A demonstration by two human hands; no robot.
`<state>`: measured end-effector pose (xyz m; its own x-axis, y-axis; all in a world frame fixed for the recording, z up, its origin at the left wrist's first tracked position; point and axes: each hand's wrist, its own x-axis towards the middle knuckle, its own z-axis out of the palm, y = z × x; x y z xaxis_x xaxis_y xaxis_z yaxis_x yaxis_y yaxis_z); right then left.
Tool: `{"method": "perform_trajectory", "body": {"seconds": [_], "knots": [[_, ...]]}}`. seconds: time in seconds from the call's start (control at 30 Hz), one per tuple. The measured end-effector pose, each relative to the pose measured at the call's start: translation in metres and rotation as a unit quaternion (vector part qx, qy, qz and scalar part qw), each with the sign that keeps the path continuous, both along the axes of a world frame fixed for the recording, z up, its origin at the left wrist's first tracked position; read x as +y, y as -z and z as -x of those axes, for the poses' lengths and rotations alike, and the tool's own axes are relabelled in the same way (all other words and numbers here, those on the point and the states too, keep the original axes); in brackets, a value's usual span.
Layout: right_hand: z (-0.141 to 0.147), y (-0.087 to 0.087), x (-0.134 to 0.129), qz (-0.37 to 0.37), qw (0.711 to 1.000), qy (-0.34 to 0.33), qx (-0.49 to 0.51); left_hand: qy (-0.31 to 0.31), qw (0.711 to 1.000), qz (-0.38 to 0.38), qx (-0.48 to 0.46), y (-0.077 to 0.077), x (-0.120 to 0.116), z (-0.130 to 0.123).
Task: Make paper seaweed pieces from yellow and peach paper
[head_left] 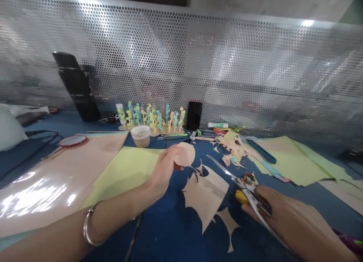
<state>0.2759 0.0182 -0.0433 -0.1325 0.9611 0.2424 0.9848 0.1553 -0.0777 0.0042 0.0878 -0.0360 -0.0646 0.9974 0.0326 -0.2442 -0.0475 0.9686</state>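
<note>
My left hand pinches a small round disc of pale pink paper between thumb and fingers, above the table. In my right hand is a long silver tool that looks like scissors, its thin blade pointing up and left; the grip is partly hidden. A yellow piece and a small multicoloured bundle show beside these fingers. Between the hands lies a pink paper sheet with curved cut edges. Just below it is a pointed scrap.
Yellow paper and a glossy pink sheet cover the left side. Behind stand a white cup, blue-yellow spiral paper pieces and a phone. Paper scraps, a cutter and yellow-green sheets lie right.
</note>
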Motion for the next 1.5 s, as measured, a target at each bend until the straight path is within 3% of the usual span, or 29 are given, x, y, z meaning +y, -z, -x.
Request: {"method": "perform_trajectory", "body": {"seconds": [0.13,0.3,0.53,0.7,0.93,1.13,1.27,1.4,1.5], "knots": [[-0.002,0.009,0.001,0.042,0.997,0.011,-0.068,0.022,0.999,0.012,-0.044,-0.002,0.0,-0.004],[0.009,0.0,-0.008,0.043,0.997,-0.004,-0.058,0.043,0.996,0.003,-0.079,-0.001,-0.002,-0.006],[0.055,-0.006,-0.039,0.15,0.985,-0.073,0.034,-0.065,0.993,-0.058,-0.08,0.02,0.015,0.002],[0.07,-0.001,-0.021,0.083,0.994,-0.066,-0.009,-0.088,0.992,-0.066,-0.061,0.028,0.018,0.004],[0.066,-0.002,0.021,0.059,0.997,-0.04,-0.021,-0.096,0.992,-0.071,-0.045,0.03,0.021,0.007],[0.06,-0.006,0.013,0.041,0.998,0.006,-0.052,-0.103,0.993,-0.054,-0.029,0.035,0.022,0.008],[0.056,-0.006,0.005,0.042,0.997,0.022,-0.066,-0.076,0.995,-0.063,-0.002,0.031,0.016,0.005],[0.058,-0.018,0.009,0.031,0.999,0.005,-0.006,-0.031,0.998,-0.053,0.009,0.026,0.005,-0.002],[0.071,-0.03,0.02,0.035,0.992,-0.046,0.109,0.0,0.999,-0.034,0.007,0.025,-0.002,-0.007]]}}
